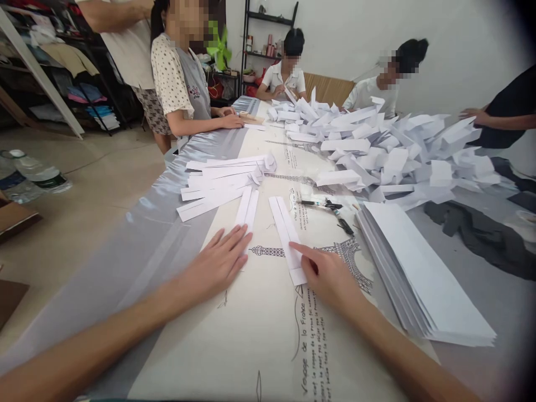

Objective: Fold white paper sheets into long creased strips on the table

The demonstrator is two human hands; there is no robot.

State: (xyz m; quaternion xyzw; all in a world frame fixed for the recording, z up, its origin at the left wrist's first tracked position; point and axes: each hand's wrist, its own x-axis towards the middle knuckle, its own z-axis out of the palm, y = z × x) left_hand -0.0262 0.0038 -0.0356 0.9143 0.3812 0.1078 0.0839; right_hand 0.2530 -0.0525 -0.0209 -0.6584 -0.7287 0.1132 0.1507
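My left hand (224, 259) lies flat with its fingers stretched out, its fingertips resting on the near end of a folded white paper strip (248, 206). To the right, my right hand (329, 276) has its index finger on top of a second folded paper strip (285, 231). The other fingers of that hand are curled at the strip's right edge, and the thumb is partly hidden. Beyond my left hand, several folded strips (213, 184) lie fanned out. A stack of long white paper sheets (422, 268) sits right of my right hand.
A large heap of folded white paper (377, 139) covers the far right of the table. Pens (320, 204) lie near the stack, beside dark cloth (473, 234). The printed tablecloth (201, 346) shows Eiffel towers. Several people stand or sit around the table; water bottles (39, 173) stand on the floor.
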